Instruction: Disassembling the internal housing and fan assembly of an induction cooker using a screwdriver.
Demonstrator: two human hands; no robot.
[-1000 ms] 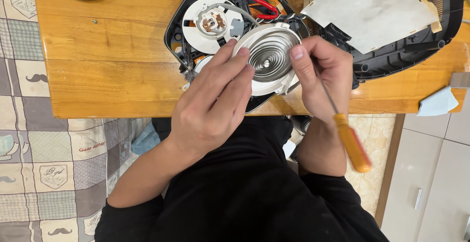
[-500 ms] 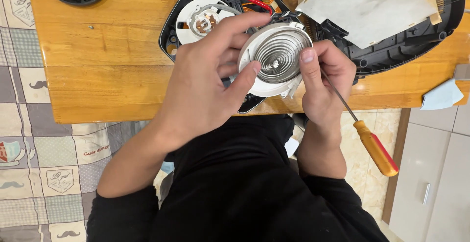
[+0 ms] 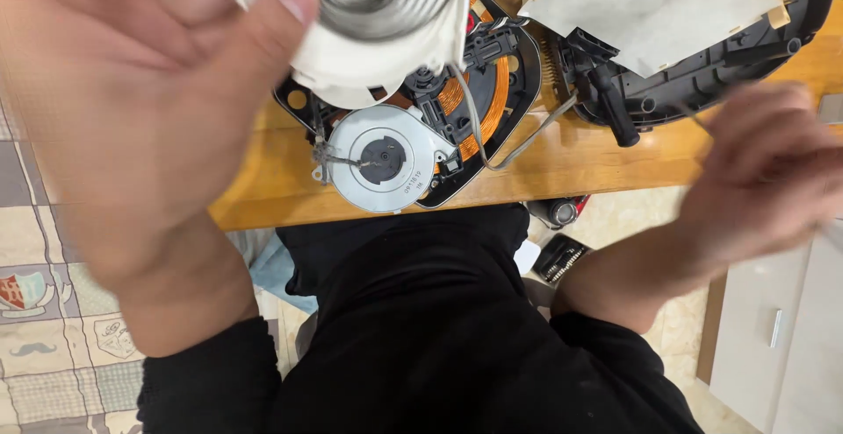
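Note:
My left hand (image 3: 132, 118) fills the left of the view, close to the camera and blurred. It grips a white round housing with a metal spiral spring (image 3: 369, 12), raised above the table. Under it lies an opened black appliance base (image 3: 518, 74) with an orange copper coil (image 3: 487, 91) and a white disc-shaped part (image 3: 382, 160) at the front table edge. A grey cable (image 3: 527, 140) runs from the raised housing to the base. My right hand (image 3: 764, 170) is blurred at the right, off the table edge, fingers curled. No tool shows in it.
The second black shell half (image 3: 702, 83) lies at the back right under a white sheet (image 3: 650, 3). The wooden table (image 3: 263, 188) ends just before my lap. Small dark items (image 3: 562, 258) lie on the floor; a white cabinet (image 3: 773, 329) stands at the right.
My left hand lifted the white spring housing up towards the camera, uncovering the coil and white disc. My right hand swung out to the right; the orange-handled screwdriver is no longer in sight.

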